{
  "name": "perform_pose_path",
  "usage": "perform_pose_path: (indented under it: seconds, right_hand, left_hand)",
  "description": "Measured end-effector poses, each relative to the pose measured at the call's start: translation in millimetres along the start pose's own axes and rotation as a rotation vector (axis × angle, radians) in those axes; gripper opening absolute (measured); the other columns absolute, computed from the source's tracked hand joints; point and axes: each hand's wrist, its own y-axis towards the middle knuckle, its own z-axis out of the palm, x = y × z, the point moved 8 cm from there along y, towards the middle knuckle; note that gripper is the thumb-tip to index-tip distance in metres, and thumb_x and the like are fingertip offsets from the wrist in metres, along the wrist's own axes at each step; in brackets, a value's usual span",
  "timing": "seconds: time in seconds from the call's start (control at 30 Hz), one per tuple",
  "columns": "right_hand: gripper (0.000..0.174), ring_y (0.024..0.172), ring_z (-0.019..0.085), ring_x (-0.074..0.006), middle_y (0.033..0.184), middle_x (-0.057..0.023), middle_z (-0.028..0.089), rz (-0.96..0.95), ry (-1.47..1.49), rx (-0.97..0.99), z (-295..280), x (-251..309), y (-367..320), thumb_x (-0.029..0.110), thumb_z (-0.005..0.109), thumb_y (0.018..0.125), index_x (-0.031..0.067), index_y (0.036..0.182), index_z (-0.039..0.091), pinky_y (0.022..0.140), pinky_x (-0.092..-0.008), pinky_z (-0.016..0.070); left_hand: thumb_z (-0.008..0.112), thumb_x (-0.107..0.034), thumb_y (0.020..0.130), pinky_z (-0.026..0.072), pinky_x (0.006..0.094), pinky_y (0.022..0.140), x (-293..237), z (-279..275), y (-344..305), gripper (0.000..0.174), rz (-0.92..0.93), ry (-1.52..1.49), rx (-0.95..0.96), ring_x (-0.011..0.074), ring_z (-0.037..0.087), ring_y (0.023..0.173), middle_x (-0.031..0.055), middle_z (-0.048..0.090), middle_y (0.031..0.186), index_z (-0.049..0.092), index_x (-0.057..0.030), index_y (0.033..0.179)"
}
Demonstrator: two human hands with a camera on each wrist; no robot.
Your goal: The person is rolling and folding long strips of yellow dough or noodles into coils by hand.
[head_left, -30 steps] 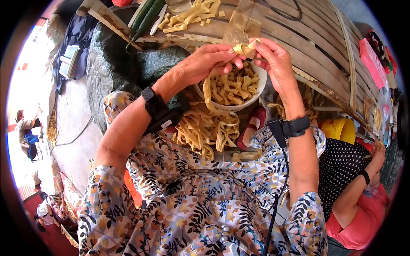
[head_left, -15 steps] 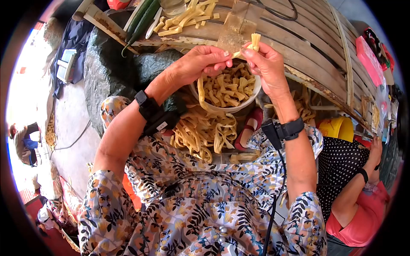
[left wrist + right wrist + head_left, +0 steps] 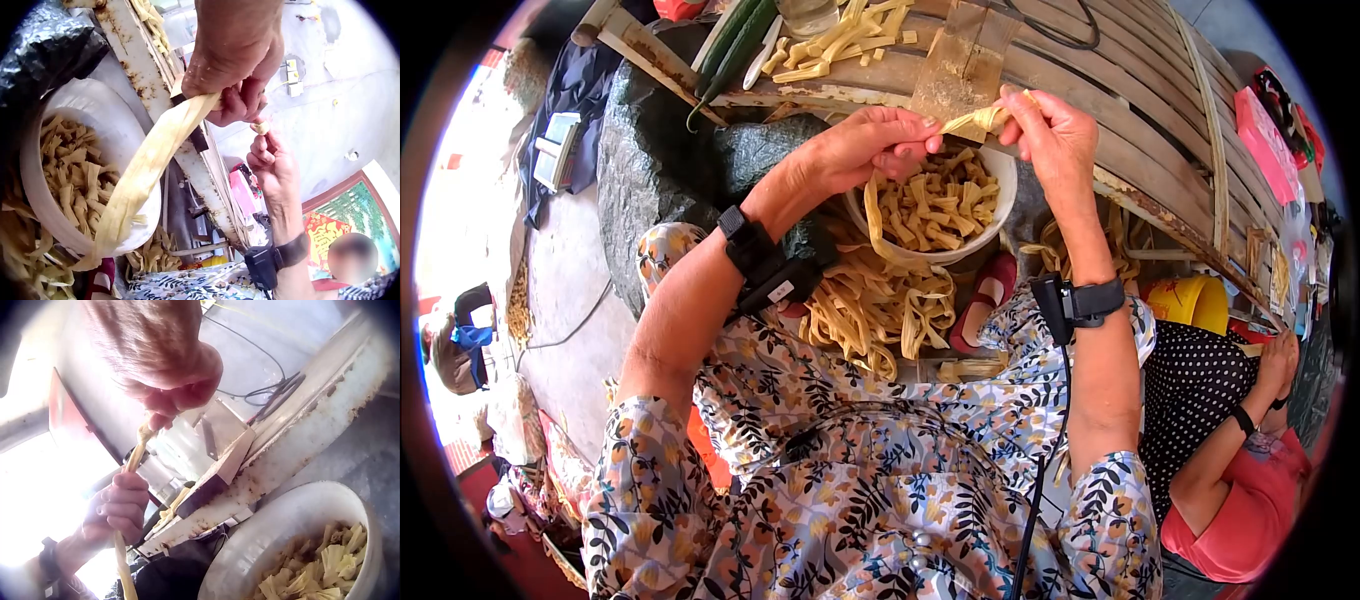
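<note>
A pale yellow tofu skin strip [image 3: 970, 123] stretches between the two hands, twisted, over the white bucket [image 3: 1012, 195]. My left hand [image 3: 870, 148] pinches it between thumb and fingers, and its long flat tail [image 3: 147, 156] hangs past the bucket's rim in the left wrist view. At the other end, my right hand [image 3: 1055, 140] pinches the strip with thumb and fingertips. From the right wrist view, a small knot-like bunch [image 3: 145, 432] shows right under those fingertips. Knotted tofu skin pieces [image 3: 935, 210] lie in the bucket below.
Loose strips [image 3: 875, 305] are heaped in front of the bucket. Behind it stands a slatted table [image 3: 1140, 130] with a rusty edge, bearing a wooden board [image 3: 962, 65], cut strips [image 3: 850, 40] and green cucumbers [image 3: 735, 50]. Someone in a red top [image 3: 1235, 520] sits at the right.
The hands have drawn apart from being close together, the right one shifting right. The strip's tufted end, upright over the right fingers half a second ago, now lies sideways at the right fingertips.
</note>
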Motion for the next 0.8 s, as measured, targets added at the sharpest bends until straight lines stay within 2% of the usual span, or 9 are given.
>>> perform_pose_path:
  seconds: [0.1,0.2,0.23,0.37,0.57,0.67,0.7,0.8]
  right_hand:
    - [0.022,0.048,0.043,-0.0024,0.053,0.0003,0.054,-0.01,0.005,0.006,-1,0,0,0.018,0.058,0.083,-0.0015,0.076,0.063,0.045,-0.0183,0.0336]
    - [0.021,0.051,0.043,-0.0023,0.055,0.0014,0.053,0.0,0.073,0.05,9,-2,-1,0.017,0.058,0.084,-0.0018,0.077,0.063,0.046,-0.0182,0.0336]
    - [0.02,0.051,0.044,-0.0023,0.056,0.0018,0.053,-0.004,0.104,0.074,16,-4,-2,0.017,0.058,0.084,-0.0019,0.078,0.063,0.046,-0.018,0.0334]
    - [0.018,0.052,0.041,-0.002,0.057,0.004,0.048,0.055,0.327,0.12,30,-4,-2,0.016,0.059,0.084,-0.001,0.082,0.065,0.045,-0.0174,0.0301]
    - [0.018,0.051,0.037,-0.002,0.057,0.0048,0.046,0.087,0.424,0.084,25,-7,-2,0.017,0.06,0.083,0.0002,0.085,0.065,0.046,-0.017,0.0278]
    - [0.017,0.052,0.037,-0.0017,0.059,0.0049,0.047,0.132,0.479,0.061,20,-17,5,0.018,0.061,0.082,0.0014,0.085,0.066,0.046,-0.0166,0.0277]
    - [0.017,0.053,0.037,-0.0016,0.06,0.0049,0.047,0.148,0.493,0.055,19,-18,7,0.018,0.061,0.082,0.002,0.085,0.066,0.046,-0.0165,0.0277]
    - [0.016,0.055,0.039,-0.0014,0.062,0.0046,0.049,0.108,0.395,0.029,13,-12,8,0.018,0.062,0.082,0.0028,0.085,0.066,0.047,-0.0166,0.0288]
  left_hand:
    - [0.048,-0.026,0.09,0.033,0.0155,0.049,-8,-2,-1,0.026,0.046,0.31,-0.105,0.0025,0.04,0.052,-0.0047,0.05,0.063,0.057,-0.0023,0.087]
    - [0.05,-0.028,0.089,0.0387,0.017,0.058,-34,15,3,0.028,0.347,0.637,-0.129,0.0045,0.049,0.063,0.0,0.058,0.077,0.058,-0.002,0.092]
    - [0.051,-0.028,0.089,0.0402,0.0171,0.063,-32,16,9,0.027,0.278,0.673,-0.134,0.0039,0.051,0.068,0.002,0.061,0.088,0.059,-0.002,0.094]
    - [0.054,-0.027,0.087,0.0393,0.0164,0.061,-24,13,20,0.026,0.258,0.333,-0.124,0.003,0.048,0.064,-0.0008,0.059,0.082,0.06,-0.003,0.093]
    - [0.052,-0.023,0.088,0.0395,0.0167,0.057,-29,18,15,0.023,0.205,0.42,-0.208,0.0034,0.047,0.06,-0.0017,0.056,0.076,0.06,-0.0039,0.098]
    - [0.05,-0.024,0.089,0.0404,0.0175,0.056,-31,22,11,0.026,0.322,0.566,-0.282,0.0041,0.049,0.06,-0.0012,0.056,0.075,0.059,-0.0023,0.101]
    - [0.049,-0.024,0.09,0.0418,0.0182,0.061,-31,25,10,0.027,0.314,0.602,-0.23,0.0053,0.051,0.065,-0.0003,0.058,0.078,0.057,-0.0014,0.102]
    - [0.048,-0.021,0.09,0.0421,0.0188,0.065,-31,19,3,0.025,0.272,0.436,-0.216,0.0065,0.052,0.069,0.0015,0.059,0.081,0.057,-0.0002,0.101]
